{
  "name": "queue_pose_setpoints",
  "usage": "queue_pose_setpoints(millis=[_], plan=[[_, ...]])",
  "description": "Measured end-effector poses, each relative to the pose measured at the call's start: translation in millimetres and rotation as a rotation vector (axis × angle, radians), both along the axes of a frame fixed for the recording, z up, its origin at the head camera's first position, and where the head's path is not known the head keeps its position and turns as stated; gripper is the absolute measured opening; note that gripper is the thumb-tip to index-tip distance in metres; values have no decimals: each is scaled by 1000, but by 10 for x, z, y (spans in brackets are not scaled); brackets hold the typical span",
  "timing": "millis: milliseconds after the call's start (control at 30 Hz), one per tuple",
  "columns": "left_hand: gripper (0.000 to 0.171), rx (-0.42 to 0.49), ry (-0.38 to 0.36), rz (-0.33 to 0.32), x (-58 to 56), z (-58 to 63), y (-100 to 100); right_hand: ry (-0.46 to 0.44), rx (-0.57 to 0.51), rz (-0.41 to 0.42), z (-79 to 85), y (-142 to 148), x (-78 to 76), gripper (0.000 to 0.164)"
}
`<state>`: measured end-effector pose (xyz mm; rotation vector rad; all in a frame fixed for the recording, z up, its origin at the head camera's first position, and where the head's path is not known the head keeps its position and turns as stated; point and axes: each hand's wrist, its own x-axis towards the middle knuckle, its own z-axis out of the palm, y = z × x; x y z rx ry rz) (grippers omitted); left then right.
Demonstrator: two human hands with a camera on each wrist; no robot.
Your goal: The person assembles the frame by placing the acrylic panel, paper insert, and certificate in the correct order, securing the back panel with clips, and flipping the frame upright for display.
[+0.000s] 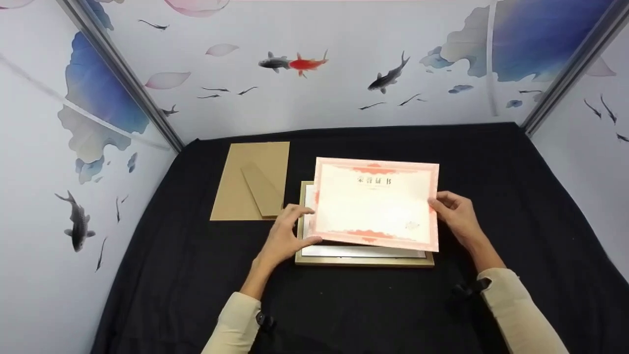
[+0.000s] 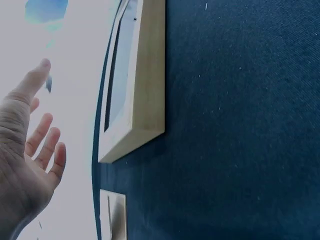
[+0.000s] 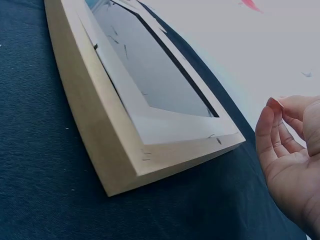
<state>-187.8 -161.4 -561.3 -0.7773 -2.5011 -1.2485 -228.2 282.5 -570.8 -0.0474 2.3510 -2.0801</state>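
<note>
A pale certificate (image 1: 376,211) with a pink and red border is held above a gold-edged picture frame (image 1: 363,262), covering most of it. At the certificate's right edge, my right hand (image 1: 457,214) pinches the sheet between thumb and fingers. My left hand (image 1: 285,233) has its fingers spread, with fingertips and thumb right at the left edge and lower left corner. In the left wrist view the left hand (image 2: 30,145) shows an open palm. A white inner border and a glassy middle show in the picture frame (image 3: 120,145) in the right wrist view.
A brown backing board (image 1: 260,152) with a fold-out stand (image 1: 263,194) lies left of the picture frame. Black cloth (image 1: 354,309) covers the table. White panels (image 1: 319,108) with painted fish enclose the back and sides, joined by metal posts (image 1: 128,78).
</note>
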Motion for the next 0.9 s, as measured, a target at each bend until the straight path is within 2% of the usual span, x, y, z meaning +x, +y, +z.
queue_pose_setpoints(millis=[167, 267, 433, 600, 767, 900], plan=[[72, -140, 115, 13, -44, -14, 131, -34, -41, -6, 69, 7, -20, 34], [68, -191, 157, 48, -62, -18, 187, -55, -80, -7, 100, -8, -23, 32], [42, -167, 188, 112, -74, -16, 222, -58, -123, 5, 136, -51, -26, 39], [24, -150, 187, 132, -57, -13, 214, -31, -170, 9, 170, -82, -26, 43], [13, -166, 230, 136, -51, -19, 202, 11, -137, 22, 203, -102, -15, 42], [12, -142, 283, 144, -64, -6, 184, 54, -121, 21, 243, -129, -24, 39]])
